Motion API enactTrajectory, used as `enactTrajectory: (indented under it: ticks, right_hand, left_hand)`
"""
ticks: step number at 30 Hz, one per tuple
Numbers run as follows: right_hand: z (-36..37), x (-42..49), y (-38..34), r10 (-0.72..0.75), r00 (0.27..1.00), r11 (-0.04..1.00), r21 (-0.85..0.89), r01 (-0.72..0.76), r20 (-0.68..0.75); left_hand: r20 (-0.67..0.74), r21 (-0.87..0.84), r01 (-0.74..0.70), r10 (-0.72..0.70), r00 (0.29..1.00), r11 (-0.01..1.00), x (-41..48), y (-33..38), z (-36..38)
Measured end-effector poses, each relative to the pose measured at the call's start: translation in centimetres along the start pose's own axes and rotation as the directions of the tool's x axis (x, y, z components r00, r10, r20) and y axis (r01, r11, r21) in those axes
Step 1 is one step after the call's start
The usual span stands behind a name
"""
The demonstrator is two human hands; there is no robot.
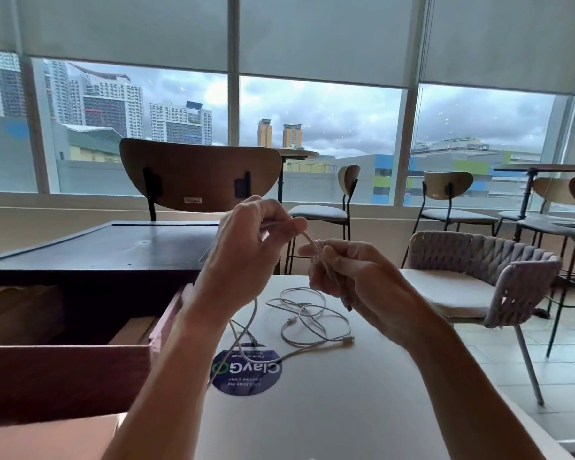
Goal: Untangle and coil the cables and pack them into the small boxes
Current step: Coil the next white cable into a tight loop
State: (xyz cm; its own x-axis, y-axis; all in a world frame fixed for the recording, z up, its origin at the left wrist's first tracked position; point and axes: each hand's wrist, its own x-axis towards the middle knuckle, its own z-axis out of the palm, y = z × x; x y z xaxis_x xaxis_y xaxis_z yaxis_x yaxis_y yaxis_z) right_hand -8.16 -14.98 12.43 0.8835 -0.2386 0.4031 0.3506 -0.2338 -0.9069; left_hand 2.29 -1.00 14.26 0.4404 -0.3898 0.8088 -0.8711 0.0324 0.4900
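The left hand (246,237) and right hand (359,280) each pinch the same white cable (310,242), held up above the table (362,410). Its slack drops at 6 o'clock toward the loose tangle (312,318). An open reddish box (67,370) sits at 8 o'clock. Pulling hard could cinch a knot or drag the tangle off the table.

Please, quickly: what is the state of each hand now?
Left hand: closed, pinching the white cable.
Right hand: closed, gripping the same cable.
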Motion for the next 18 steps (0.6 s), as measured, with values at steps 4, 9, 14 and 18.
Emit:
enactTrajectory:
  ticks: [4, 9, 14, 18]
  right_hand:
    - [0.0, -0.2, -0.5, -0.005, 0.997, 0.998, 0.068, -0.001, 0.080]
    - [-0.2, -0.5, -0.9, -0.062, 0.987, 0.991, 0.125, 0.044, 0.149]
    - [0.0, -0.2, -1.3, -0.126, 0.989, 0.919, 0.385, 0.086, 0.081]
    - [0.3, -0.1, -1.6, -0.154, 0.988, 0.806, 0.583, 0.105, 0.035]
  left_hand:
    - [-0.092, -0.046, 0.011, -0.015, 0.996, 0.999, -0.1, 0.3, 0.4]
    - [-0.132, -0.156, 0.053, -0.074, 0.988, 0.986, -0.1, -0.1, 1.0]
    - [-0.135, -0.187, 0.043, -0.069, 0.988, 0.981, -0.2, -0.3, 1.8]
    - [-0.057, -0.088, 0.029, -0.034, 0.998, 0.996, -0.3, -0.2, 2.0]
